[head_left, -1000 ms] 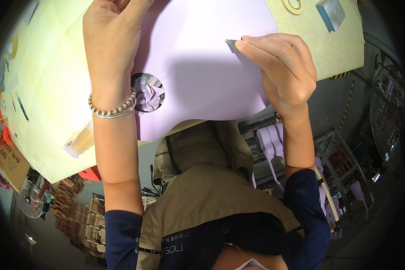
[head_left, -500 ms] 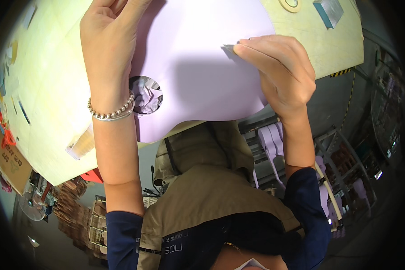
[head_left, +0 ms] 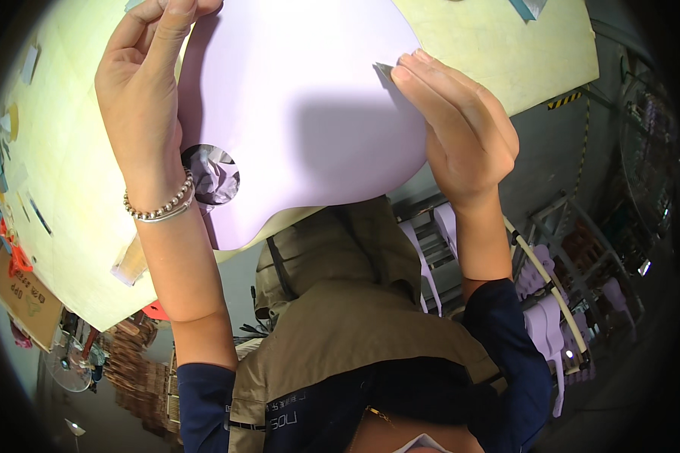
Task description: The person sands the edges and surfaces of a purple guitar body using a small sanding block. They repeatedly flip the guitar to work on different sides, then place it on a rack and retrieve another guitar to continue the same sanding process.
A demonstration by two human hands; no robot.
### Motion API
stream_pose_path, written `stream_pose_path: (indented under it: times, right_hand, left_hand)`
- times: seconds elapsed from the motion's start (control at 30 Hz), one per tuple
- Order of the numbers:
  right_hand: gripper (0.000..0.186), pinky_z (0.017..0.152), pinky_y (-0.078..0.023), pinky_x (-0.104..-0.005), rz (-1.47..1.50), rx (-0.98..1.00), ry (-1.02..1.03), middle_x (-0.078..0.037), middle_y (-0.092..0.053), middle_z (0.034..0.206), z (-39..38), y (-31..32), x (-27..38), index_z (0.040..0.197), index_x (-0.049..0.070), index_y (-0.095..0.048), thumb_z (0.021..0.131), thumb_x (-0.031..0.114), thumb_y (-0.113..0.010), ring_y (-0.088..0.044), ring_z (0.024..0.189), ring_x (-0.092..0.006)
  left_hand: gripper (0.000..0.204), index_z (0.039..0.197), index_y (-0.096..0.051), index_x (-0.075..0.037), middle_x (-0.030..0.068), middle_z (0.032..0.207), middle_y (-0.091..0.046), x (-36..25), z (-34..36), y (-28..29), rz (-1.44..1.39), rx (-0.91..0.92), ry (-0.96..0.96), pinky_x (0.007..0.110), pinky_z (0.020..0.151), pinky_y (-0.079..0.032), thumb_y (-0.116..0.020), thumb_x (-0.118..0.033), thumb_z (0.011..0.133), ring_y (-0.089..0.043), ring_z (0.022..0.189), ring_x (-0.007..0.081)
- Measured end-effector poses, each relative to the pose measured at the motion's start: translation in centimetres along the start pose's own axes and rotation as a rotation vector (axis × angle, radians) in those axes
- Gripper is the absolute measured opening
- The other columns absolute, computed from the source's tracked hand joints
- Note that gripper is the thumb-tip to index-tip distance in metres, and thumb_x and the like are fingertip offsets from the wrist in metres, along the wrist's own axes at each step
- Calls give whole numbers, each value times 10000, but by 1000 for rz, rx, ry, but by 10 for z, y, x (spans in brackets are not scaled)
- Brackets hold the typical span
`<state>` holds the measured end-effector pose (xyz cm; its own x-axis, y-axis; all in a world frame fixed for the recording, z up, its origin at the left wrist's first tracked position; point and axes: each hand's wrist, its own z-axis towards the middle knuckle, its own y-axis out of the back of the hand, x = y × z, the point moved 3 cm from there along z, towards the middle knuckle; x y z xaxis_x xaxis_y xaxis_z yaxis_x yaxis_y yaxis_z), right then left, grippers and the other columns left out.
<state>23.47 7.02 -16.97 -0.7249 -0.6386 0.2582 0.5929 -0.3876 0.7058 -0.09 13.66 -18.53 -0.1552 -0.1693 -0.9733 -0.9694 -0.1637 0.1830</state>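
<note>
A smooth lilac guitar body lies on the pale table, its round sound hole showing crumpled lilac paper inside. At the upper left, my left hand has its fingers bent around the body's far-left edge; the fingertips are partly cut off by the frame. Over the right part of the body, my right hand pinches a small pointed grey blade between thumb and fingers. The blade's tip is close to the lilac surface, and I cannot tell whether it touches. A soft shadow falls on the body's middle.
The pale table has a clear plastic cup by my left forearm and a teal-edged block at the far right. A cardboard box stands beyond the left edge. Right of me, a rack holds several lilac instruments.
The guitar body and my left hand have shifted left in view, and the sound hole sits lower. My right hand has moved slightly left, with the blade still pinched.
</note>
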Motion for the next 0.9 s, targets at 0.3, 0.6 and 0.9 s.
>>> stream_pose_path:
  times: [0.3,0.6,0.9]
  right_hand:
    - [177,589,-531,-237,-49,22,60,-67,-656,804,2,-4,1,821,38,-684,658,74,-623,-657,759,-208]
    - [171,592,-533,-239,-7,49,62,-69,-660,803,2,-4,-1,811,35,-683,651,64,-632,-655,787,-204]
    - [159,607,-531,-231,-10,42,-15,-83,-667,814,0,-5,1,815,36,-688,668,65,-634,-658,800,-207]
  left_hand:
    - [276,1005,-584,27,138,920,-648,4,2,1,-42,12,-14,250,905,-366,-576,-210,864,-580,940,150]
    - [275,1003,-581,37,137,902,-647,1,0,-1,2,-31,10,255,907,-372,-577,-200,863,-587,925,156]
    - [274,1002,-582,36,131,897,-648,3,2,1,-41,2,-8,232,890,-371,-583,-198,859,-582,931,141]
